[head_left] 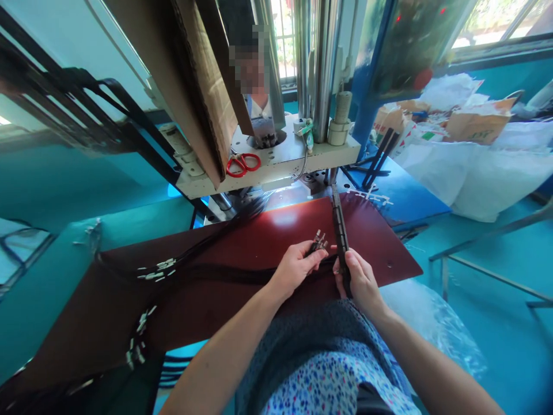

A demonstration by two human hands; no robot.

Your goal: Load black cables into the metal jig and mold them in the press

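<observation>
My left hand point(296, 266) is closed around a bunch of black zipper tapes with metal sliders point(318, 240) sticking out past the fingers. My right hand point(359, 278) pinches the near end of a long black zipper strip point(339, 222) that runs away from me into the press machine point(276, 155). Both hands hover over the dark red worktable point(242, 248), close together. More black zipper tapes point(207, 248) trail left across the table.
Red-handled scissors point(242, 164) lie on the machine's pale plate. Small white metal pieces point(155, 270) are scattered at the table's left. Cardboard sheets point(203, 75) lean on the machine. White bags and boxes point(470, 155) fill the right. A person sits behind the machine.
</observation>
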